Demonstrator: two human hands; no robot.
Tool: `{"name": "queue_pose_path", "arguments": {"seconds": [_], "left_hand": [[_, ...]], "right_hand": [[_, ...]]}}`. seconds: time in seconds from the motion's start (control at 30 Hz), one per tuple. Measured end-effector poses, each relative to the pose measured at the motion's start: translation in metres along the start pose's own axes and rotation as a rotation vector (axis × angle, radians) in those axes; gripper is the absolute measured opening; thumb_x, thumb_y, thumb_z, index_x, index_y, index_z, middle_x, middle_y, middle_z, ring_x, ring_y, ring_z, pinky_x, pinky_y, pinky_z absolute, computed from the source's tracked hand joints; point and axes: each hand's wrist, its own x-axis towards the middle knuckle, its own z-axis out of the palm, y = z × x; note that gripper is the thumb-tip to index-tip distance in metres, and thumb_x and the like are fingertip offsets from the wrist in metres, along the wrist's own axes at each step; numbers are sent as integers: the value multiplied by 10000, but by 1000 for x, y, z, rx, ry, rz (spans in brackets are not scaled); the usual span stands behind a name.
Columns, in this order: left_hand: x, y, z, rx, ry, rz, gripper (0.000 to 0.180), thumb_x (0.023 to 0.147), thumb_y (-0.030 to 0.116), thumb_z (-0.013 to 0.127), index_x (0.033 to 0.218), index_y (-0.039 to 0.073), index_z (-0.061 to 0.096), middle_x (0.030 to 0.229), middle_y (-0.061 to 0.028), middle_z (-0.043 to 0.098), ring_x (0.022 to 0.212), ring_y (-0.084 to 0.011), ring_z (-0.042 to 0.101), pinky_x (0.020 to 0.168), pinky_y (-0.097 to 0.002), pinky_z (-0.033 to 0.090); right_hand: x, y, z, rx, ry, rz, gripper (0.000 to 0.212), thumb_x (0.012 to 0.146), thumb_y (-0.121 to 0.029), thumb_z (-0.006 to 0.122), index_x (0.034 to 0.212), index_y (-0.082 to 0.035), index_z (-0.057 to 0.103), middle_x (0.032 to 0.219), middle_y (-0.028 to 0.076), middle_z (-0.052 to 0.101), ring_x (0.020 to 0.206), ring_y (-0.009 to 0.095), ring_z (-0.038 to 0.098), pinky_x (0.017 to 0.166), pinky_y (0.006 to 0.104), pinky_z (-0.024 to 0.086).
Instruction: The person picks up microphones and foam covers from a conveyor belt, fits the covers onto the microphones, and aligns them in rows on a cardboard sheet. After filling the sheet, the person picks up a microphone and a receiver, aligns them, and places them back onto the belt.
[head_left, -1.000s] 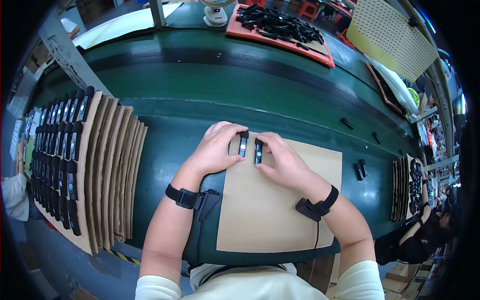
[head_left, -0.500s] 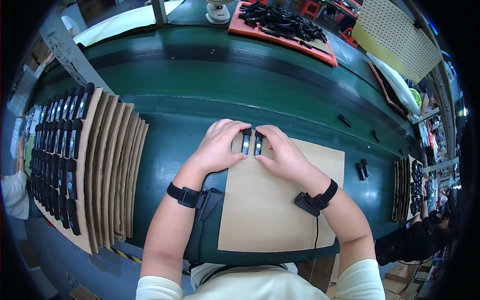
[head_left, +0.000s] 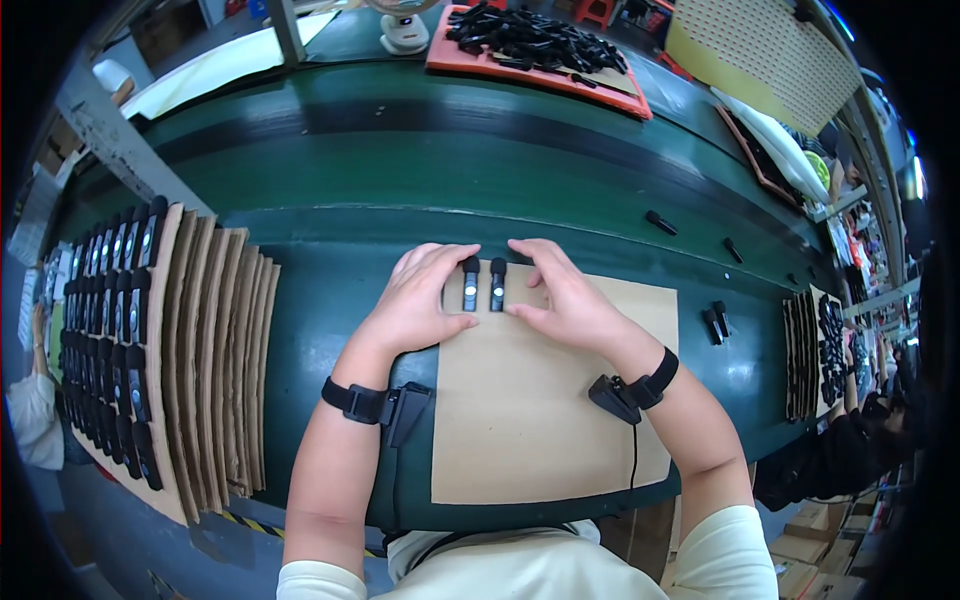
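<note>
Two small black clip-style microphones with foam tops lie side by side near the far edge of a brown cardboard sheet [head_left: 555, 400]. Around the left microphone [head_left: 470, 287] curves my left hand [head_left: 412, 305], thumb and index finger apart at its two ends; whether a fingertip still touches the foam is hard to tell. My right hand [head_left: 570, 300] is open just right of the right microphone [head_left: 497, 286], with a small gap between. Each wrist wears a black strap with a small black device.
At left stands a stack of cardboard sheets [head_left: 225, 370], its outer face lined with rows of similar microphones [head_left: 135, 320]. Several loose ones [head_left: 717, 322] lie on the green bench at right. Beyond are a red tray [head_left: 540, 75] heaped with black pieces and another cardboard stack [head_left: 800, 355].
My right hand has drawn away from the right microphone, and its fingers have opened. My left hand's fingers have loosened around the left one. The whole view has shifted slightly.
</note>
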Motion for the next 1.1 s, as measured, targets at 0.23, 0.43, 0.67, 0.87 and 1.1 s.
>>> {"name": "queue_pose_path", "arguments": {"seconds": [0.23,0.43,0.67,0.87,1.1], "left_hand": [[-1,4,-5,4,-15,-16,874,620,131,831,1402,122,440,1374,-109,503,1290,-309,432,1122,-421,300],[0,8,-3,0,-12,-24,887,630,128,823,1420,116,421,1452,-116,437,1326,-320,402,1137,-426,286],[-1,20,-8,-92,163,41,809,694,90,780,1420,89,423,1451,-149,438,1335,-345,397,1120,-423,315],[-12,87,-11,-121,223,216,648,763,40,729,1364,54,488,1338,-165,542,1246,-334,500,1061,-418,380],[-43,121,19,-317,115,33,418,794,57,733,1195,21,620,1138,-113,672,1140,-276,605,1008,-371,447]], "right_hand": [[7,89,-61,-400,400,78,499,803,-94,698,1272,-45,533,1179,138,547,977,260,563,848,367,490],[-3,162,-114,-755,588,473,387,811,-146,674,1184,-78,595,1233,181,561,1176,396,490,994,450,428],[-14,140,-112,-183,490,406,204,867,-96,653,1057,-39,604,985,115,653,895,235,625,800,346,509],[-73,8,-36,242,358,-5,260,894,6,635,1153,3,618,965,17,630,877,86,570,774,232,462],[-114,-25,2,807,292,146,232,907,10,636,1137,36,625,996,58,664,875,94,614,776,227,494]]}}
